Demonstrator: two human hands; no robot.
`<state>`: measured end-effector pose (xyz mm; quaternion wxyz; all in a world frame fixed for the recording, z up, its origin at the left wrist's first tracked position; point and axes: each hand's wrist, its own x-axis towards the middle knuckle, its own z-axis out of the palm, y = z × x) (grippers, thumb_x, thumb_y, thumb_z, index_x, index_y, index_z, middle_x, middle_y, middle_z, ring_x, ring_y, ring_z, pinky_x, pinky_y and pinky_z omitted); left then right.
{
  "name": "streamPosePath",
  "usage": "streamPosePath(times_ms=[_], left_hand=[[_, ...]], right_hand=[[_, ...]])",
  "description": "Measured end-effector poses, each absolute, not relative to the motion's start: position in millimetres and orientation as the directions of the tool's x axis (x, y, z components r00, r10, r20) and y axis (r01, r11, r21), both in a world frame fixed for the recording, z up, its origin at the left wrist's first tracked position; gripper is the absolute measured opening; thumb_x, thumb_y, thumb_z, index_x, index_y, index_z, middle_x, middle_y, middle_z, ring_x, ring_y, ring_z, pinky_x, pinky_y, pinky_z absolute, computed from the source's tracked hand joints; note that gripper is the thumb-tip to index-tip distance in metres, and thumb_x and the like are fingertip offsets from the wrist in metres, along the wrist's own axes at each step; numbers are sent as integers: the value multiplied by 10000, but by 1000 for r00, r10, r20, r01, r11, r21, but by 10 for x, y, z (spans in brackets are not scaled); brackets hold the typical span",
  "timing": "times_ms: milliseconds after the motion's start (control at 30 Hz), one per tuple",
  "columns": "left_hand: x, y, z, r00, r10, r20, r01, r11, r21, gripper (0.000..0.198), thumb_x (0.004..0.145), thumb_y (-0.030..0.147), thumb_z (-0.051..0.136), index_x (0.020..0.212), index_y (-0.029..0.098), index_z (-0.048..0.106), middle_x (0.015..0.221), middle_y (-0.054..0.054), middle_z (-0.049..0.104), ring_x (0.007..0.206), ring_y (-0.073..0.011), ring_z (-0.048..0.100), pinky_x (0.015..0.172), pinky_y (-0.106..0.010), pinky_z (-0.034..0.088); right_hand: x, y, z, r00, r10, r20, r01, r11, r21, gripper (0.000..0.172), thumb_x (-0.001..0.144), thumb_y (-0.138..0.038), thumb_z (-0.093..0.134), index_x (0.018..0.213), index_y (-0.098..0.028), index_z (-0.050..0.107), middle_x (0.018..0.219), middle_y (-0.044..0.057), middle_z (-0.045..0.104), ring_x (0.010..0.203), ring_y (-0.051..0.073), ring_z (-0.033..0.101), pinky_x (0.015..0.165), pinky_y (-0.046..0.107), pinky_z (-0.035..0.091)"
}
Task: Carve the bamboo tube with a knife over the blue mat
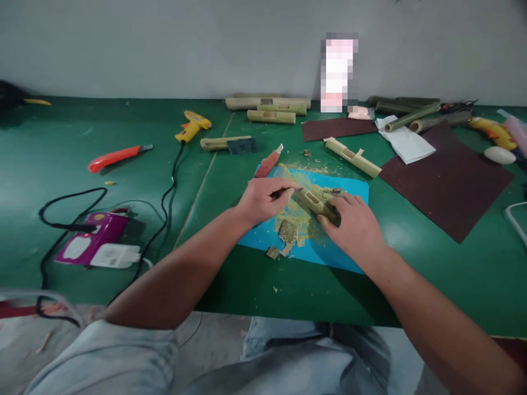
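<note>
My right hand (pixel 358 227) is closed around one end of a short bamboo tube (pixel 319 204), which has a rectangular opening cut in its upper side. The tube lies slanted over a blue sheet (pixel 354 189) strewn with shavings and dust. From the left, my left hand (pixel 265 200) pinches a thin dark tool whose tip meets the tube's far left end; its kind is hidden by the fingers. Just beyond that hand lies a red-handled utility knife (pixel 269 164) with its blade showing. Bamboo scraps (pixel 288 231) sit on the sheet's near part.
Cut bamboo pieces (pixel 272 117) lie along the wall, and another (pixel 353 157) lies behind the sheet. At left are a yellow glue gun (pixel 192 126), an orange-red cutter (pixel 115 159) and a purple power strip (pixel 105 233) with cables. Brown sheets (pixel 447 189) spread at right.
</note>
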<state>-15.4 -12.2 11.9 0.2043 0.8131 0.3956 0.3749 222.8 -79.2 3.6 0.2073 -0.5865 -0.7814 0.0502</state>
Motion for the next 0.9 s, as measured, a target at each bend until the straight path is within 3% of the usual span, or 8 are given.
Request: streamPosePath(times_ms=[100,233,367,567,667,800,900], left_hand=[[-154,-118,121,417,800,431,478,-597,645,253,916,278,606,1010,167,814,759,-45,752,503,-86,536,539,-244,454],[-111,-115,118,247,915,320,471,-401,786,250,921,286,613,1030,162,801,580,6,646,465,-85,510,471,-218,407],[-87,-97,152,135,978,160,372,-200,907,244,906,283,627,1034,149,785,596,-4,665,440,-81,508,434,-204,418],[-93,-63,156,122,992,43,221,-70,973,207,881,288,646,950,158,791,557,1,635,430,-82,482,416,-208,395],[-100,-80,135,128,983,135,276,-166,947,194,865,276,665,964,175,799,661,-15,689,506,-92,530,467,-219,426],[-97,-144,139,214,910,354,413,-413,812,194,874,295,692,994,186,799,967,-68,779,763,-150,667,675,-271,547],[-90,-179,138,278,866,416,456,-501,736,214,907,291,663,1041,184,790,983,-67,780,777,-149,665,709,-281,551]], right_hand=[[2229,-789,35,-237,935,263,897,314,-311,193,881,-336,639,957,-167,690,1019,161,692,976,335,608,877,493,495],[2236,-791,32,-225,931,288,894,314,-319,226,871,-345,653,993,-160,696,1018,162,700,966,335,615,861,492,506],[2238,-801,29,-205,931,303,890,306,-338,259,875,-347,662,1045,-155,700,985,148,707,952,327,629,845,475,516],[2232,-804,33,-215,933,290,886,311,-344,177,887,-332,644,972,-184,689,949,137,698,931,317,628,835,468,512],[2230,-805,38,-216,931,293,883,314,-348,172,894,-335,634,971,-189,683,957,138,696,936,315,624,835,468,508],[2228,-810,48,-221,933,283,884,314,-347,160,894,-320,636,963,-182,681,978,141,700,938,313,622,830,459,503],[2225,-812,54,-227,936,268,885,313,-344,163,899,-325,637,950,-176,681,985,145,700,937,312,622,827,454,500]])
